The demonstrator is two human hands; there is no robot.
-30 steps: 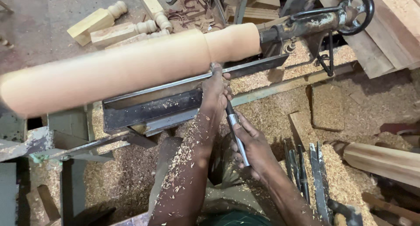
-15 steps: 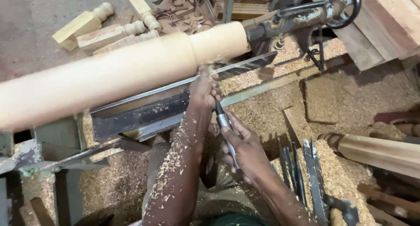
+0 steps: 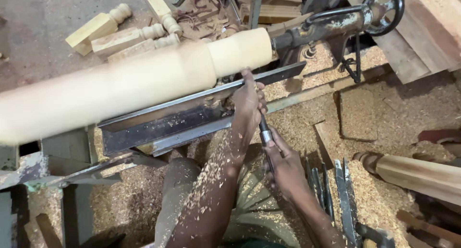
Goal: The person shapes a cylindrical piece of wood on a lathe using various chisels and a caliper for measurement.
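Two hands on one turning chisel, both closed around it. Left hand sits forward, fingers wrapped over the blade end and pressed down on the long metal tool rest; that pins the steel to the rest so the edge stays steady against the wood. Right hand is behind and below the left grip, fist tight on the handle, low near the body, which gives leverage to steer the edge. Chisel tip itself hidden under the left fingers, so contact point can't be seen.

Just above the left grip: pale wooden workpiece, long cylinder, blurred along its length, narrower section at the end next to the grip. That end is held by the dark tailstock with a handwheel, up and to the right of both hands.

Spare chisels lie just right of the right grip, within reach. Sawdust covers the lathe bed and the left forearm. Turned spindles lie beyond the workpiece; another turned piece far right.
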